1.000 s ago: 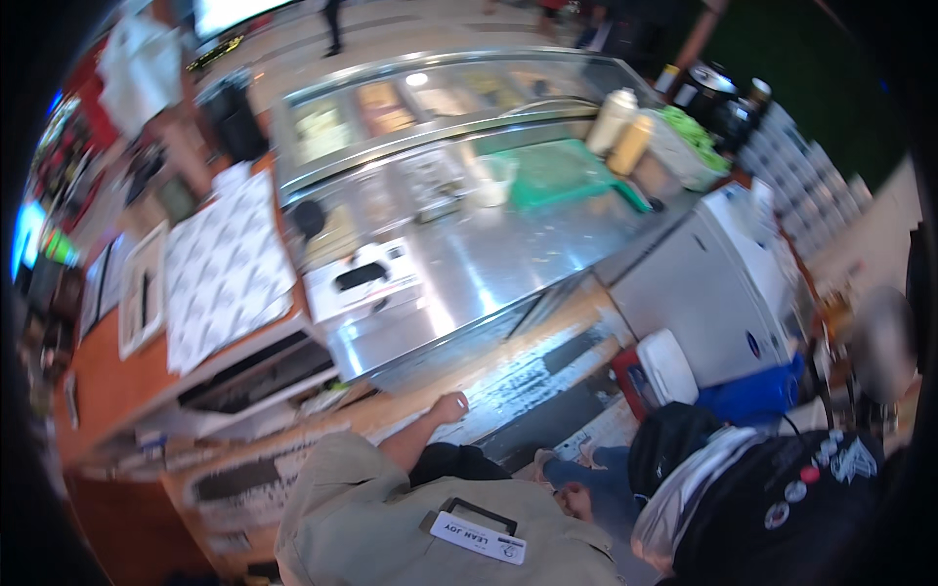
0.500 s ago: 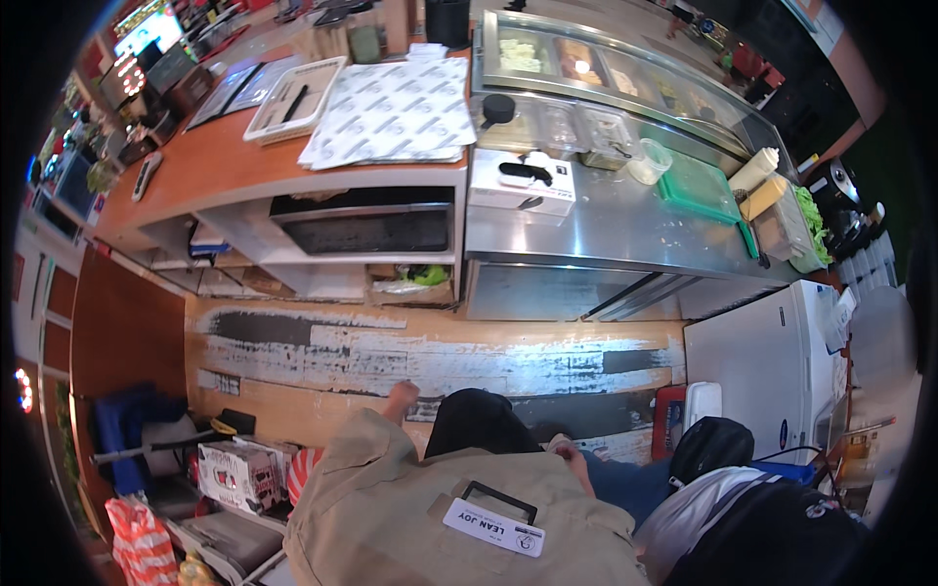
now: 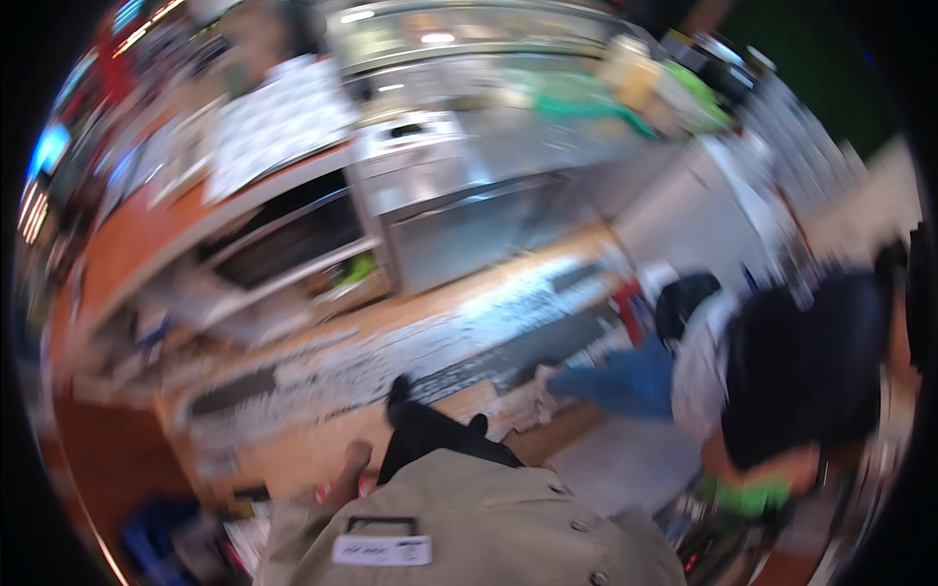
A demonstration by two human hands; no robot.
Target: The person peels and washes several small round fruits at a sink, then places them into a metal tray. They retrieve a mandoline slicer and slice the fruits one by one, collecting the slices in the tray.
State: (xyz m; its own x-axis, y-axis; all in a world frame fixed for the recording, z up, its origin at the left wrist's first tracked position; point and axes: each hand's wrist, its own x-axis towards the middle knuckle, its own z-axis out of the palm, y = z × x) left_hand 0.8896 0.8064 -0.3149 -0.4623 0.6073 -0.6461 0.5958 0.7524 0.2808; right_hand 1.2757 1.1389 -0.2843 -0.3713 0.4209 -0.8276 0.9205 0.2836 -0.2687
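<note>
My left hand hangs low at my left side, over the wooden floor. It is blurred, so the set of its fingers does not show clearly. A bit of something red and white appears just beside that wrist. My right hand is out of sight. Below me are my tan shirt with a white name tag and one of my black-trousered legs, stretched forward.
To my right a co-worker in a dark top and jeans bends with an arm low near something green. Ahead stand a steel counter and a wooden counter with patterned paper sheets. A white fridge stands at the right.
The view has swung and tilted to the right, blurring everything. My right hand has left the picture, my left hand sits lower, and more of the co-worker shows.
</note>
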